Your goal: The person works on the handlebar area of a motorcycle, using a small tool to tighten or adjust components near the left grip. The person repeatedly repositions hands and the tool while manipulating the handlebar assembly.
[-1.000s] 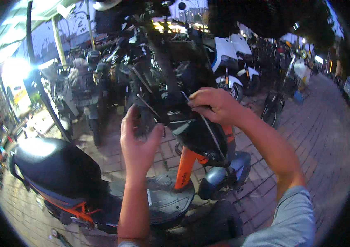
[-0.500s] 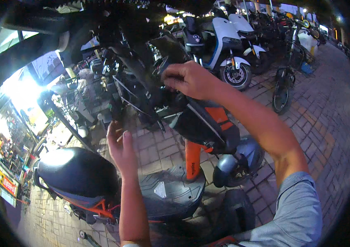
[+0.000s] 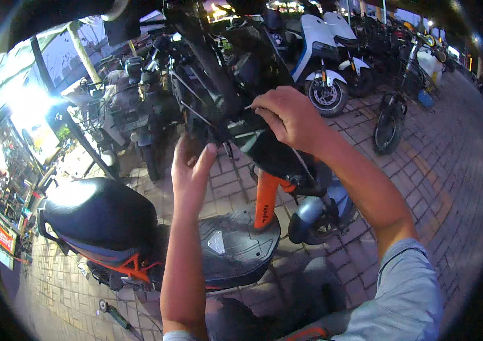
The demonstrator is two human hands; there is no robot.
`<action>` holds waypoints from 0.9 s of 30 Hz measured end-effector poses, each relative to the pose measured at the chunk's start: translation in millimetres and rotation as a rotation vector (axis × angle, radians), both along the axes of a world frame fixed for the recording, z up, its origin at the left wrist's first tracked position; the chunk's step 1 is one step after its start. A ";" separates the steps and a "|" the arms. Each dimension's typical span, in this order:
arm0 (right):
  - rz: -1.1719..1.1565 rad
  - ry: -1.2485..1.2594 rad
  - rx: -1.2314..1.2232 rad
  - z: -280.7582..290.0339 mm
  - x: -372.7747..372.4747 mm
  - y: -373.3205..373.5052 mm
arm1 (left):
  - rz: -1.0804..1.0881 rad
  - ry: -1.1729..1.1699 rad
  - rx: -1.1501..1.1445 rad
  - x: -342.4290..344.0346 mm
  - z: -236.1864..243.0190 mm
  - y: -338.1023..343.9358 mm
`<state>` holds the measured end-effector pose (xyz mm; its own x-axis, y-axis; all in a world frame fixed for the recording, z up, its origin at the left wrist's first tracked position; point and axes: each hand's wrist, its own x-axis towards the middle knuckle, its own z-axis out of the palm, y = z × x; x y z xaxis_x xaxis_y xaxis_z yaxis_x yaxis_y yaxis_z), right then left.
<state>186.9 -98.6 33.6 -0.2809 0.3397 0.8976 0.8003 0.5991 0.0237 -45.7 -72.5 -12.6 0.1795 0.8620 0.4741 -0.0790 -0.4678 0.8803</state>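
An orange-and-black scooter stands before me, with a black seat, a grooved floorboard and an orange front column. Above the column is its dark front assembly, crossed by thin silver strips. My right hand is at this assembly, thumb and fingers pinched on a small pale piece I cannot make out. My left hand hovers left of it, thumb and fingers apart and curled, with nothing visible in them; its fingertips are partly in shadow beside the dark parts.
Parked scooters and a bicycle stand behind. A dark pole and a brightly lit stall are at the left. A long tool lies on the brick paving at the lower left.
Since half a second ago my left hand has risen toward the front assembly, and my right hand has shifted rightward. The view has also moved over the last second.
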 end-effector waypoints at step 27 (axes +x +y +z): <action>0.001 -0.209 0.068 -20.4 10.8 7.4 | -0.042 -0.063 0.058 33.9 -2.3 26.3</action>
